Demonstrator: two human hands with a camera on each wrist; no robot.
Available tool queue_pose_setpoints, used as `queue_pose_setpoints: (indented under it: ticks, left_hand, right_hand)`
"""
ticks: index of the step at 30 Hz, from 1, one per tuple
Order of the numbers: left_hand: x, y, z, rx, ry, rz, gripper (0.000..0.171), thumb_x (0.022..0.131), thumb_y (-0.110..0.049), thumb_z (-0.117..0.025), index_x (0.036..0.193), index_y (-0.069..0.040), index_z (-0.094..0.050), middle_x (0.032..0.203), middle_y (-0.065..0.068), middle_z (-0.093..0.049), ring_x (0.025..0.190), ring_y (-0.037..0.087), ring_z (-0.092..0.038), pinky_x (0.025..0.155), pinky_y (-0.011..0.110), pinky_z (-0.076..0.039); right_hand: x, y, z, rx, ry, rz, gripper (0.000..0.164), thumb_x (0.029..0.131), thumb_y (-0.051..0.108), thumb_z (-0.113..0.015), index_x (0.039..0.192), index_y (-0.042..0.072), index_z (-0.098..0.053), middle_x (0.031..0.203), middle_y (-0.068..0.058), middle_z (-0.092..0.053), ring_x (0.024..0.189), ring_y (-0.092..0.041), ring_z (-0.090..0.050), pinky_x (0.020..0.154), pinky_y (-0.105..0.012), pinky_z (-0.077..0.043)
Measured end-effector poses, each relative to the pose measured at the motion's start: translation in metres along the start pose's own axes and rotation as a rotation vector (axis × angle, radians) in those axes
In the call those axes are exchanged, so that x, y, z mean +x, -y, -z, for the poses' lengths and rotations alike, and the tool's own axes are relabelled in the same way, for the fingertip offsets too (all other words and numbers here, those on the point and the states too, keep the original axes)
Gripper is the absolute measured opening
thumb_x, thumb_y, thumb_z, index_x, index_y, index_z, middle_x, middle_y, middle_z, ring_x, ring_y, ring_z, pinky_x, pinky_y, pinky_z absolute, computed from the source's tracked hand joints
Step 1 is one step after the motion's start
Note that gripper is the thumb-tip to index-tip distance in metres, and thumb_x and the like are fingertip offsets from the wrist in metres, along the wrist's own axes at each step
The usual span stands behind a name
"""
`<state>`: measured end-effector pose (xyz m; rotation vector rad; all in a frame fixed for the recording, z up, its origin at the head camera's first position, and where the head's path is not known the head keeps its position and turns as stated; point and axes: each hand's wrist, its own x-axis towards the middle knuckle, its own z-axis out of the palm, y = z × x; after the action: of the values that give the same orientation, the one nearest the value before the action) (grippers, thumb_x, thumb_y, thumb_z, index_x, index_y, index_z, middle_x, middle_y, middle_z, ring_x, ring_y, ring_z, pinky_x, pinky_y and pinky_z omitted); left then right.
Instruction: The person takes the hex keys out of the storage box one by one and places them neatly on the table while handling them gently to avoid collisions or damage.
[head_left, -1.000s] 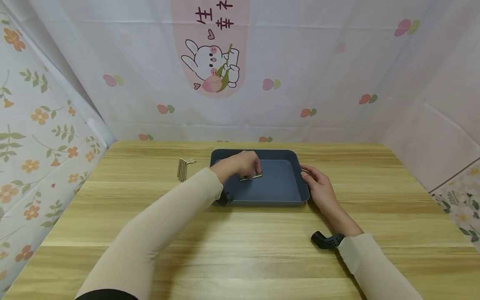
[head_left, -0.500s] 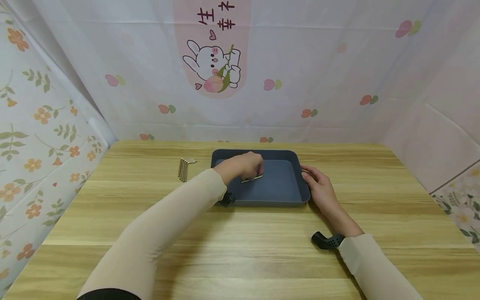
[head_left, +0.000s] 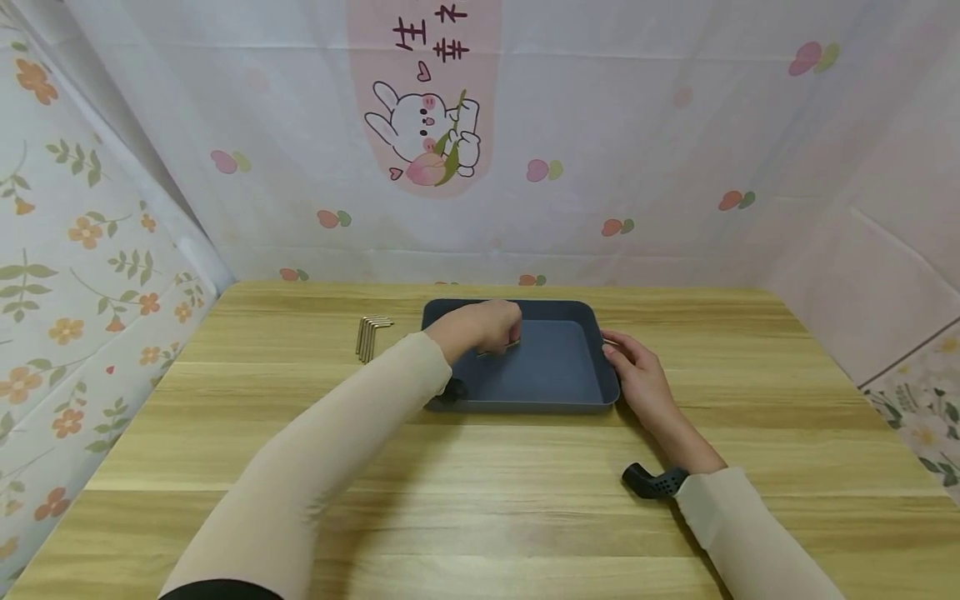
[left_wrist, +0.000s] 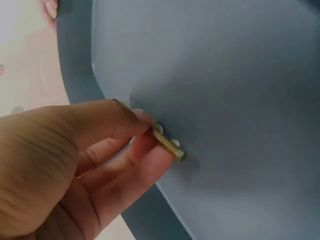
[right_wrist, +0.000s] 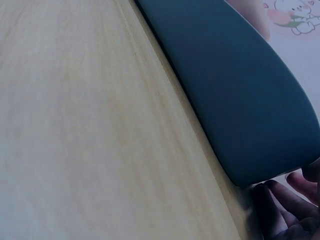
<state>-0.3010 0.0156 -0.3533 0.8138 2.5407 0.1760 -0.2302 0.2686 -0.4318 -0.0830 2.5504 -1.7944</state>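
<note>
Inside the dark blue-grey tray (head_left: 555, 375), my left hand (head_left: 491, 325) pinches a brass-coloured hex key (left_wrist: 167, 143) between thumb and fingers. Its six-sided end sticks out past the fingertips in the left wrist view, just over the tray floor; the hand covers much of the rest. My right hand (head_left: 637, 371) is at the tray's right side, its fingers (right_wrist: 280, 205) fairly straight and touching the outer wall near a corner. Left of the tray, several L-shaped hex keys (head_left: 366, 340) lie side by side on the table.
The wooden table (head_left: 510, 500) carries the tray near its back edge. Behind it hangs a white curtain (head_left: 600, 125) with a printed rabbit, and a flowered cloth (head_left: 82, 292) hangs at the left. Each wrist wears a black camera mount (head_left: 654, 481).
My left hand shifts slightly right and then back left and away from me, with the hex key still pinched. The right hand and the tray keep their places.
</note>
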Motion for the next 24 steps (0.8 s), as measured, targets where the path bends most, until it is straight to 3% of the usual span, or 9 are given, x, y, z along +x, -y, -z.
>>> queue_pose_setpoints:
  ticks: [2, 5, 7, 10, 17, 20, 24]
  left_hand:
    - [-0.002, 0.004, 0.000, -0.002, -0.022, 0.011, 0.037, 0.096, 0.005, -0.057, 0.068, -0.014, -0.041, 0.062, -0.002, -0.029, 0.054, 0.012, -0.028, 0.057, 0.028, -0.026]
    - [-0.006, 0.007, 0.000, -0.019, -0.064, 0.026, 0.027, 0.097, 0.002, -0.057, 0.076, -0.013, -0.050, 0.071, -0.001, -0.040, 0.063, 0.013, -0.034, 0.062, 0.028, -0.032]
    - [-0.009, 0.010, 0.000, -0.037, -0.088, 0.024, 0.012, 0.098, 0.000, -0.058, 0.093, -0.011, -0.060, 0.086, 0.001, -0.054, 0.074, 0.014, -0.044, 0.070, 0.028, -0.040]
    - [-0.013, 0.011, 0.001, -0.056, -0.110, 0.010, 0.019, 0.098, -0.002, -0.060, 0.116, -0.008, -0.060, 0.111, 0.006, -0.063, 0.091, 0.017, -0.055, 0.081, 0.030, -0.048]
    - [-0.026, 0.015, 0.002, -0.162, -0.138, -0.012, 0.033, 0.103, -0.007, -0.054, 0.136, -0.008, -0.049, 0.100, 0.008, -0.061, 0.083, 0.020, -0.055, 0.069, 0.031, -0.043]
    - [-0.033, 0.019, 0.003, -0.143, -0.195, -0.024, 0.037, 0.102, -0.006, -0.054, 0.140, -0.009, -0.054, 0.095, 0.005, -0.061, 0.078, 0.016, -0.054, 0.068, 0.029, -0.043]
    - [-0.040, 0.027, 0.001, -0.150, -0.286, -0.025, 0.041, 0.096, 0.005, -0.052, 0.134, -0.007, -0.064, 0.095, 0.011, -0.067, 0.074, 0.015, -0.049, 0.068, 0.029, -0.039]
  right_hand:
    - [0.000, 0.000, 0.000, -0.004, -0.002, 0.000, 0.048, 0.110, 0.027, -0.044, 0.152, 0.006, -0.044, 0.147, -0.024, -0.053, 0.106, 0.004, -0.058, 0.085, -0.008, -0.049]
    - [0.000, 0.001, 0.000, -0.004, -0.002, 0.001, 0.048, 0.110, 0.028, -0.044, 0.152, 0.006, -0.043, 0.147, -0.024, -0.053, 0.107, 0.003, -0.058, 0.085, -0.008, -0.049]
    - [-0.001, 0.000, 0.000, -0.005, -0.002, -0.002, 0.048, 0.110, 0.027, -0.044, 0.152, 0.006, -0.043, 0.147, -0.024, -0.053, 0.107, 0.003, -0.058, 0.085, -0.008, -0.049]
    - [-0.001, 0.000, 0.000, 0.000, -0.003, 0.000, 0.047, 0.110, 0.027, -0.044, 0.152, 0.006, -0.044, 0.146, -0.025, -0.053, 0.105, 0.004, -0.058, 0.085, -0.008, -0.049]
    - [0.000, -0.002, 0.000, -0.007, -0.007, 0.008, 0.047, 0.110, 0.026, -0.043, 0.152, 0.004, -0.044, 0.145, -0.026, -0.053, 0.104, 0.005, -0.058, 0.084, -0.009, -0.050]
    - [0.000, -0.002, 0.000, -0.016, -0.009, 0.011, 0.046, 0.110, 0.025, -0.043, 0.151, 0.004, -0.044, 0.145, -0.026, -0.054, 0.103, 0.006, -0.058, 0.084, -0.008, -0.049]
    - [0.000, -0.002, -0.001, -0.021, -0.013, 0.012, 0.046, 0.110, 0.025, -0.043, 0.151, 0.003, -0.045, 0.144, -0.026, -0.054, 0.103, 0.007, -0.057, 0.084, -0.007, -0.049]
